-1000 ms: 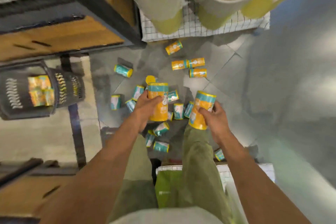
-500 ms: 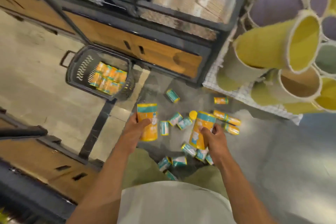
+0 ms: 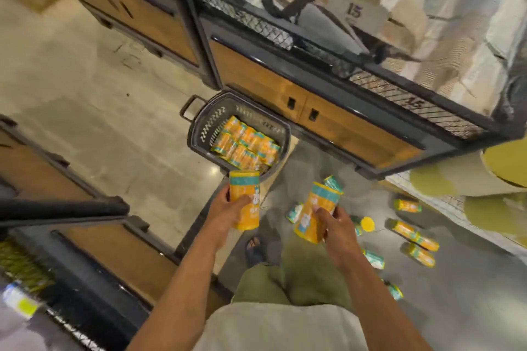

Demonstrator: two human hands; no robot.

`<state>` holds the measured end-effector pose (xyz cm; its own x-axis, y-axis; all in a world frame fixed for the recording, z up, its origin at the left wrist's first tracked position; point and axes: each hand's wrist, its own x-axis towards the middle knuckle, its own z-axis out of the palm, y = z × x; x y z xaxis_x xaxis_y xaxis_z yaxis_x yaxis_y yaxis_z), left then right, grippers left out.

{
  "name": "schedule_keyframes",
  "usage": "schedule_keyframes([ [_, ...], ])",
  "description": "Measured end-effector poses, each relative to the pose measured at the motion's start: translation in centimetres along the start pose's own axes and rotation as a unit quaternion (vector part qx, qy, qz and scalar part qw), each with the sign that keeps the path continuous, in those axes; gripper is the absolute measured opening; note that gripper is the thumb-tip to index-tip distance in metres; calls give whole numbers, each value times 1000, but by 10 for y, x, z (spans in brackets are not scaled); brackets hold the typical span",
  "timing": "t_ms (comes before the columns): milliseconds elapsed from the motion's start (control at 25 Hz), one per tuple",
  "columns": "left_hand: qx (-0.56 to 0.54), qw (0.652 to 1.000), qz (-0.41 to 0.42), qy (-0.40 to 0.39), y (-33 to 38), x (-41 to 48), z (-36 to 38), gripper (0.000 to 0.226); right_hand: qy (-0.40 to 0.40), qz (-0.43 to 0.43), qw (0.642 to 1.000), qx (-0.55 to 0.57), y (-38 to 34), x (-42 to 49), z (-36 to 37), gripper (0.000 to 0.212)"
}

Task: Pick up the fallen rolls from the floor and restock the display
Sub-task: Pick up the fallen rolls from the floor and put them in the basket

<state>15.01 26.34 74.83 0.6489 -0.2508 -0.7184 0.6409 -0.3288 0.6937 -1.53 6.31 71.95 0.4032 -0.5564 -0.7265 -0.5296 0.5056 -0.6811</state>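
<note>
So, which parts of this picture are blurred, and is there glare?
Head view: the boxes top right and the lower left corner are smeared; the left roll and right roll, gripped by the left hand and right hand, look fairly sharp. Head view: a glare spot shines on the floor beside the basket.

Single wide-angle view, worn on the head. Aimed forward and steeply down, almost straight onto the floor (image 3: 85, 94) of a shop aisle. Closest to the lens, along the bottom edge: pale shirt (image 3: 271, 328) and green trousers (image 3: 299, 279), seen from above. Farther out, mid-frame, at the ends of both forearms: left hand (image 3: 228, 208) round left roll (image 3: 245, 199), right hand (image 3: 338, 229) round right roll (image 3: 318, 212). Farthest, at floor level: dark basket (image 3: 199, 134) above centre, just beside the foot of the wood-fronted cabinet (image 3: 342, 128); scattered rolls (image 3: 413, 239) toward the right edge. Tilted framing, with cabinet lines running diagonally from upper left to lower right. Blurred toward the upper right corner.
</note>
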Motion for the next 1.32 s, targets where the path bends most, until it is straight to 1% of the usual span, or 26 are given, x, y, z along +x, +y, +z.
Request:
schedule_keyframes([
  [80, 3, 1000, -22, 20, 10, 25, -24, 28, -14, 9, 1000, -5, -13, 19, 39, 44],
  [200, 17, 999, -39, 34, 31, 66, -51, 22, -32, 18, 999, -6, -30, 55, 94, 22],
  [240, 26, 998, -45, 37, 38, 82, -57, 21, -40, 27, 999, -4, -35, 69, 110, 20],
  [320, 40, 997, -56, 37, 55, 112, -65, 24, -40, 41, 998, 5, -47, 97, 142, 22],
  [440, 72, 995, -60, 45, 82, 168, -71, 14, -39, 63, 997, 1, -56, 147, 183, 28],
  [520, 85, 993, -73, 33, 95, 212, -77, 19, -29, 71, 997, -11, -57, 178, 210, 29],
  [600, 101, 991, -87, 3, 101, 263, -83, 26, -17, 84, 996, -22, -55, 210, 236, 32],
  [760, 163, 980, -106, -41, 93, 373, -91, 38, 14, 109, 993, -46, -32, 283, 279, 26],
  [840, 194, 974, -100, -55, 71, 438, -87, 41, 51, 118, 990, -64, -8, 333, 302, 30],
  [960, 229, 967, -96, -51, 41, 522, -91, 45, 72, 131, 987, -66, 33, 394, 349, 41],
  [1080, 284, 955, -73, -53, -1, 614, -90, 71, 86, 127, 987, -41, 73, 463, 384, 51],
  [1120, 305, 949, -56, -51, -5, 633, -91, 71, 81, 121, 988, -41, 76, 477, 388, 53],
  [1160, 327, 943, -41, -46, -17, 658, -92, 65, 76, 120, 989, -37, 86, 499, 396, 53],
  [1240, 336, 941, 2, -33, -35, 707, -86, 58, 72, 112, 991, -26, 108, 550, 406, 50],
  [1320, 345, 938, 35, -18, -44, 748, -82, 54, 86, 115, 990, -11, 120, 590, 419, 38],
])
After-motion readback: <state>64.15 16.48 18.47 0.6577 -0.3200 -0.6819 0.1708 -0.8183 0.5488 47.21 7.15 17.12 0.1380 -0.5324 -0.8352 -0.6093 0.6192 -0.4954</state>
